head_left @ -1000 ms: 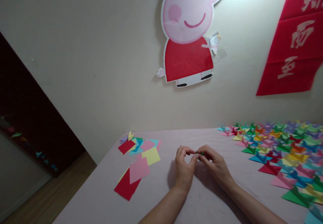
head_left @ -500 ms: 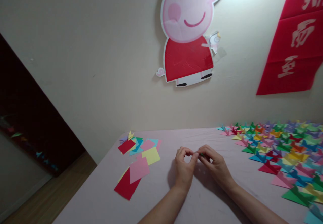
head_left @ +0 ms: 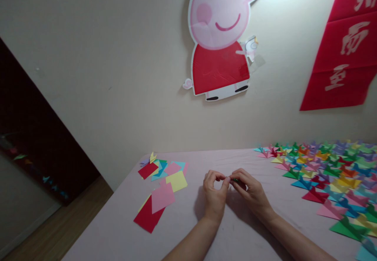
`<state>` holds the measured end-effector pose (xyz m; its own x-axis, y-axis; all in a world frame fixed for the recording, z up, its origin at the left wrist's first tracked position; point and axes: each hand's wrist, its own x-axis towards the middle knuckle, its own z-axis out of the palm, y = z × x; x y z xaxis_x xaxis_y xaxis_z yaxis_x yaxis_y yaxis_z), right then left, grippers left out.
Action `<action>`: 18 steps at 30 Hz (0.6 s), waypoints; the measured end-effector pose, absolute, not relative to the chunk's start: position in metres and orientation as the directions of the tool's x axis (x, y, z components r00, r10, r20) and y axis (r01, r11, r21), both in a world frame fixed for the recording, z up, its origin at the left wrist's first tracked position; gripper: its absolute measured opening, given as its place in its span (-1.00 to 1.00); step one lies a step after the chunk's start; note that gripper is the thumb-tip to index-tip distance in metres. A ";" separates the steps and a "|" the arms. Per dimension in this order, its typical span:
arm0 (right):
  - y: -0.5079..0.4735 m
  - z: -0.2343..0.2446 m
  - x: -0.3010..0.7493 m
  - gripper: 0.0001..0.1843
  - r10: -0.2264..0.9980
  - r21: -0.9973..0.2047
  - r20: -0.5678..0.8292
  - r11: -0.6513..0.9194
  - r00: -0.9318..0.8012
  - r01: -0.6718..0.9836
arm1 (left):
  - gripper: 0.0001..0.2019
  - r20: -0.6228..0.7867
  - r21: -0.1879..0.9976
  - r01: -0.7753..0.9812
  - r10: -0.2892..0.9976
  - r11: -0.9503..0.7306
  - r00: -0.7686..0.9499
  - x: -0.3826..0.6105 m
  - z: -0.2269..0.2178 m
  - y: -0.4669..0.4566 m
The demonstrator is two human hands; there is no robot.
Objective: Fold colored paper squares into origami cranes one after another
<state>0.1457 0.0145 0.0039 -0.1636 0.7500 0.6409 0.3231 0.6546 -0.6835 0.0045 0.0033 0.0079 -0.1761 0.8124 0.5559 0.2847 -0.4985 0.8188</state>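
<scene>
Above the middle of the table, my two hands meet at the fingertips. My left hand (head_left: 214, 194) is closed in a pinch, thumb against forefinger. Opposite it, my right hand (head_left: 252, 192) pinches a small piece of green folded paper (head_left: 235, 180). Only a sliver of that paper shows; fingers hide most of it, so its shape cannot be made out. The left fingertips press at its near end.
Loose paper sheets lie left of my hands, among them a pink sheet (head_left: 162, 198), a red sheet (head_left: 147, 218) and a yellow sheet (head_left: 177, 181). Rows of folded paper cranes (head_left: 330, 182) cover the right side. A wall (head_left: 141, 96) stands behind the table (head_left: 118, 229).
Both hands stay in the same place with the pinch kept. Only the fingertips have shifted very slightly around the green folded paper.
</scene>
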 end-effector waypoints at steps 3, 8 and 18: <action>0.014 0.004 0.146 -0.88 0.744 -0.677 0.648 0.661 -0.165 0.322 | -0.89 0.567 0.814 0.274 0.805 -0.513 -0.176 0.005 0.007 0.004; 0.014 0.004 0.147 -0.86 0.720 -0.650 0.670 0.687 -0.181 0.324 | -0.90 0.533 0.837 0.248 0.829 -0.488 -0.168 0.008 0.005 0.004; 0.016 0.002 0.149 -0.83 0.657 -0.540 0.731 0.721 -0.182 0.434 | -0.88 0.505 0.851 0.260 0.846 -0.456 -0.170 0.005 0.007 0.004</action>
